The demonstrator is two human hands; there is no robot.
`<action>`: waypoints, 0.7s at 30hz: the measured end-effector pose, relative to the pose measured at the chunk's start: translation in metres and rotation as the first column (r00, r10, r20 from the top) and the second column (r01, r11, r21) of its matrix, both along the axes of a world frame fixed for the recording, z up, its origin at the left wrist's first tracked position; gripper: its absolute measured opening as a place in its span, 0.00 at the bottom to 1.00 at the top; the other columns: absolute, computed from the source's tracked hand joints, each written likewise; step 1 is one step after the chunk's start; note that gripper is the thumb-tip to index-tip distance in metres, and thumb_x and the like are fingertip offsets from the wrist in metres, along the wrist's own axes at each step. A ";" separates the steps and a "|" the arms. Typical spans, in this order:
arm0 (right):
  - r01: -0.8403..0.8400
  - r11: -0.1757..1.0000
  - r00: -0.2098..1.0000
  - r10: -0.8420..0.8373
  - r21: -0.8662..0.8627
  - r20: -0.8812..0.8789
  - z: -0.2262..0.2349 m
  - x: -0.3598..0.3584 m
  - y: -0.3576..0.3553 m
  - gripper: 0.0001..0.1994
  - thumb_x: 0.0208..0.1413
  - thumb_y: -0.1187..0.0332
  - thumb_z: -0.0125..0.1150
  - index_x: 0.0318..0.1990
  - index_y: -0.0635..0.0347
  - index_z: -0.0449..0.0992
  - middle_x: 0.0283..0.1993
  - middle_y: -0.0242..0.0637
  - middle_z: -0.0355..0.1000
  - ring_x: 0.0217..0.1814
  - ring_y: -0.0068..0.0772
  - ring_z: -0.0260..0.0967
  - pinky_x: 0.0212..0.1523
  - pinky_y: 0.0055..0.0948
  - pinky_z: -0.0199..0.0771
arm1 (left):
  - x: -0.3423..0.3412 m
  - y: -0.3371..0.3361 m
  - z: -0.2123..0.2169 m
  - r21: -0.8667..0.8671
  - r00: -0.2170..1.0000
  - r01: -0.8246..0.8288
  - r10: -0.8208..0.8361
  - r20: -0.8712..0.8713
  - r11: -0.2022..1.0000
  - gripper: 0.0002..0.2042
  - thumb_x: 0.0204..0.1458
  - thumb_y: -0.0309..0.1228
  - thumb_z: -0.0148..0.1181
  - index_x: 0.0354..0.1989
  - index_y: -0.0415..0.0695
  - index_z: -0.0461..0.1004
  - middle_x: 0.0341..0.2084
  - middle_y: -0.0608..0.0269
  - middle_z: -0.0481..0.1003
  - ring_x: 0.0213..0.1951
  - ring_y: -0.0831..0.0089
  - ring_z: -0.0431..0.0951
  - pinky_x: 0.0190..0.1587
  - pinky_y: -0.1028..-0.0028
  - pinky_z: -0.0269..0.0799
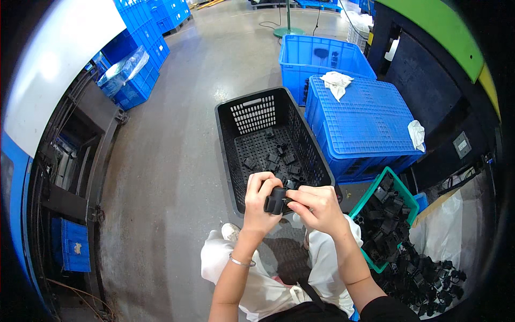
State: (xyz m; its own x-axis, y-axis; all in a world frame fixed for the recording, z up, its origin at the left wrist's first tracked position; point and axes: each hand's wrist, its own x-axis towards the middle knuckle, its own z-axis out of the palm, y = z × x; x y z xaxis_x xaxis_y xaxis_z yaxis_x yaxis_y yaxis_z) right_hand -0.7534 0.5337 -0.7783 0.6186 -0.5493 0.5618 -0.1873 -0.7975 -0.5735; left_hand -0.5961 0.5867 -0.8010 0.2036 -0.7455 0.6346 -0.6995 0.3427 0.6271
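A small black molded plastic part (275, 200) is in front of me, above the near end of a black perforated crate (228, 155). My left hand (257, 199) wraps round it from the left side. The fingertips of my right hand (317, 205) are pinched together at its right edge; whether they grip the part itself or something small on it is too fine to make out. Several similar black parts (289, 159) lie scattered on the crate's bottom.
To my right, a green basket (413, 203) is heaped with black parts, and a loose pile (424, 282) lies beside it. A blue lidded bin (370, 118) bearing white cloths (337, 83) stands right of the crate, an open blue bin (327, 68) behind it. Machines flank both sides.
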 end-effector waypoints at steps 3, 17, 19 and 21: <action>0.029 0.999 0.999 -0.028 -0.017 0.038 -0.002 0.003 0.003 0.08 0.49 0.66 0.64 0.34 0.59 0.79 0.24 0.34 0.72 0.20 0.34 0.70 0.20 0.30 0.67 | 0.000 0.000 0.000 -0.006 1.000 0.002 -0.002 -0.022 1.000 0.13 0.36 0.24 0.64 0.32 0.40 0.71 0.33 0.56 0.69 0.33 0.61 0.74 0.37 0.67 0.71; 0.054 0.998 0.989 -0.056 0.021 0.138 -0.001 0.009 0.010 0.07 0.47 0.69 0.64 0.33 0.63 0.78 0.23 0.36 0.71 0.17 0.34 0.68 0.18 0.29 0.64 | -0.005 0.003 0.002 -0.024 0.992 0.010 -0.013 -0.125 1.000 0.13 0.34 0.21 0.63 0.31 0.39 0.70 0.34 0.57 0.68 0.38 0.57 0.70 0.41 0.64 0.69; 0.027 1.000 0.989 -0.028 0.009 0.146 0.000 0.008 0.008 0.07 0.45 0.72 0.64 0.32 0.65 0.78 0.21 0.38 0.69 0.16 0.34 0.66 0.17 0.29 0.62 | -0.004 0.003 0.002 -0.009 0.991 0.003 -0.004 -0.133 1.000 0.13 0.34 0.20 0.63 0.31 0.39 0.70 0.34 0.57 0.68 0.38 0.57 0.70 0.42 0.64 0.69; 0.001 1.000 0.994 0.003 -0.029 0.112 0.001 0.007 0.006 0.08 0.45 0.71 0.64 0.33 0.65 0.78 0.21 0.38 0.69 0.16 0.35 0.66 0.18 0.29 0.63 | -0.003 0.003 0.001 0.023 0.993 -0.004 0.006 -0.119 1.000 0.13 0.33 0.20 0.63 0.31 0.40 0.71 0.34 0.57 0.68 0.38 0.57 0.71 0.42 0.64 0.69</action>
